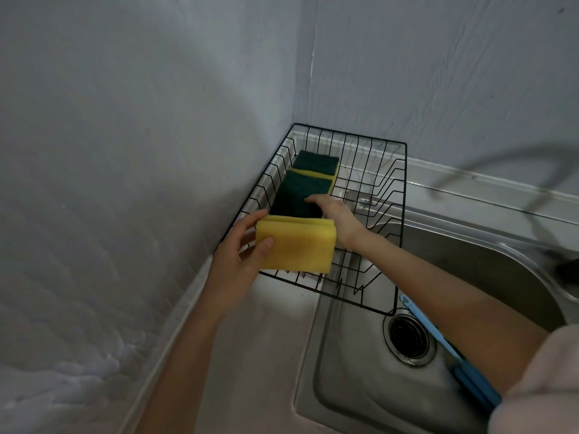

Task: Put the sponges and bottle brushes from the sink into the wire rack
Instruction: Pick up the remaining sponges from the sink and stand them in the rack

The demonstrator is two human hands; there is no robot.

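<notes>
A black wire rack (402, 170) stands in the corner, partly over the steel sink (360, 396). Two green-topped yellow sponges lie in its left side, one at the back (317, 163) and one nearer (300, 191). My right hand (335, 216) reaches into the rack, fingers resting on the nearer sponge. My left hand (238, 258) holds a stack of yellow sponges (296, 245) above the rack's near left corner. A blue bottle brush (451, 349) lies in the sink, partly hidden under my right forearm.
Grey walls meet in the corner just behind the rack. The sink drain (409, 338) is below the rack's front edge. A blurred dark faucet (564, 267) stands at the right. Steel counter (260, 355) runs along the left of the sink.
</notes>
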